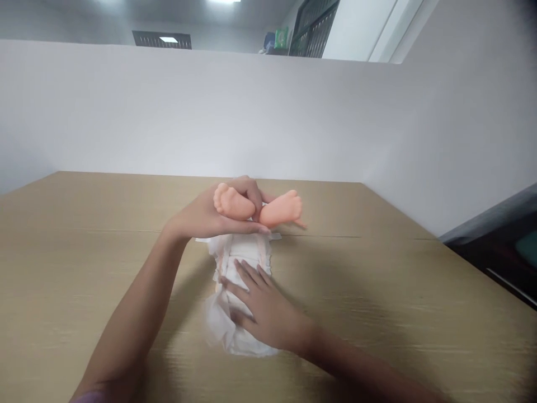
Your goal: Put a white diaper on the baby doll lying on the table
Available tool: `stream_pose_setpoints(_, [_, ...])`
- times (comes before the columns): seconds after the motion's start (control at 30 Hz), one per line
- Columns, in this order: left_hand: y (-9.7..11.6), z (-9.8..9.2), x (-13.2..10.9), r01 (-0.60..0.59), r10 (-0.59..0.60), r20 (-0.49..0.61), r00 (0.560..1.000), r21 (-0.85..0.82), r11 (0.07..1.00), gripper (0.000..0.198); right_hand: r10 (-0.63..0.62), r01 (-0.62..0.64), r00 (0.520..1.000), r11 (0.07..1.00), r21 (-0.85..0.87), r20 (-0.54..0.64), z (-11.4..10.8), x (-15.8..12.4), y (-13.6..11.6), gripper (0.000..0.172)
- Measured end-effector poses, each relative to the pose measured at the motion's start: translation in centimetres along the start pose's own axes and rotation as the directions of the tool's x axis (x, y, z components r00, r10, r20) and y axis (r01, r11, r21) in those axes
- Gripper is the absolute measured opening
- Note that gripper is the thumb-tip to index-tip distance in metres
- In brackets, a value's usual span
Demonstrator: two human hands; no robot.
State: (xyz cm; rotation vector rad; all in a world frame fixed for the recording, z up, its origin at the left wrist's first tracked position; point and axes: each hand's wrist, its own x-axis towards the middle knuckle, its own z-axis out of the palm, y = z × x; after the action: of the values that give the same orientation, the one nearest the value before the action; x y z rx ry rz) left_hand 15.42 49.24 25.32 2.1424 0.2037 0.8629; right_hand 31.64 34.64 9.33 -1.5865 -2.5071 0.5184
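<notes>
My left hand point(235, 207) is wrapped round the legs of a baby doll, just behind its two feet. The doll's feet point(282, 209) point up and outward, one on each side of my fingers. Most of the doll's body is hidden behind my hand. Below the feet, a white diaper point(245, 246) lies unfolded on the table, its side tabs spread at the far end. On the diaper's near half rests my right hand point(264, 308), palm down with its fingers spread. The diaper's left near edge is ruffled and a little blurred.
A wood-coloured table point(104, 285) with a seam across it spreads under everything. Behind it stands a low white wall point(201, 112), which continues as a wall at the right. A dark object point(503, 252) with a shiny edge is beyond the table's right side.
</notes>
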Motion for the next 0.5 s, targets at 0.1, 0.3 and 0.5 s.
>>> stream_pose_setpoints(0.1, [-0.2,-0.2,0.0,-0.025,0.025,-0.061,0.998,0.003,1.000,0.033,-0.005,0.005,1.000,1.000,0.000,0.009,0.0,-0.4,0.0,0.066])
stream_pose_setpoints(0.3, [-0.4,-0.1,0.0,-0.054,0.063,-0.154,0.986,0.061,0.997,0.036,-0.015,0.015,0.999,1.000,0.000,-0.037,0.2,-1.8,-0.5,0.069])
stream_pose_setpoints(0.5, [-0.4,-0.1,0.2,-0.067,0.075,-0.130,0.989,0.066,0.996,0.039,0.021,-0.039,0.960,0.997,-0.062,-0.278,-0.3,0.7,0.4,0.069])
